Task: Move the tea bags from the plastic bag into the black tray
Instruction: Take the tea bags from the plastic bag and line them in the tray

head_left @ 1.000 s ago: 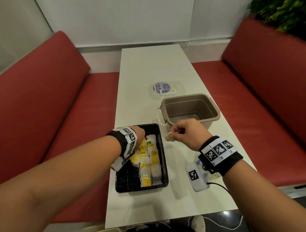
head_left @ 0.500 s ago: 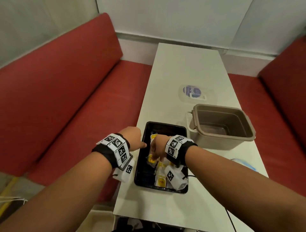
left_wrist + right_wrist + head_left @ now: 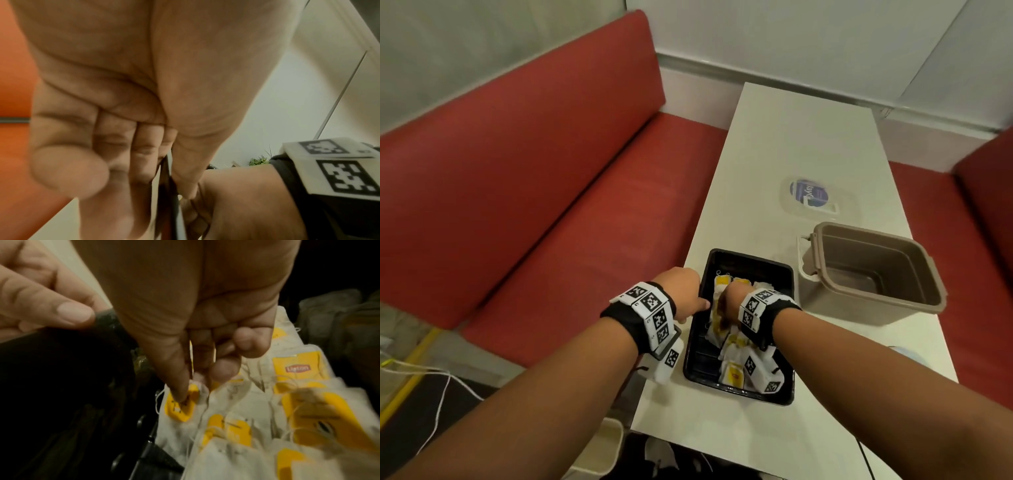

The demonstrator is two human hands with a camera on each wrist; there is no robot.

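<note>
The black tray [image 3: 750,262] sits at the table's near left edge and holds several white tea bags with yellow tags [image 3: 732,373]. My left hand [image 3: 685,291] grips the tray's left rim [image 3: 166,186], with the thumb [image 3: 68,311] on top of it. My right hand [image 3: 729,301] is down inside the tray. Its thumb and curled fingers [image 3: 195,382] pinch one tea bag [image 3: 183,407] at its yellow tag, low over the pile. No plastic bag is clearly in view.
An empty brown plastic bin [image 3: 873,274] stands right of the tray. A clear lid with a blue label [image 3: 810,195] lies behind it. A pale bluish thing [image 3: 904,353] shows beyond my right forearm. Red bench seats [image 3: 551,205] flank the white table [image 3: 808,137].
My right hand carried a tea bag from beside the brown bin leftward and down into the tray. My left hand stayed at the tray's left rim. The head view swung left.
</note>
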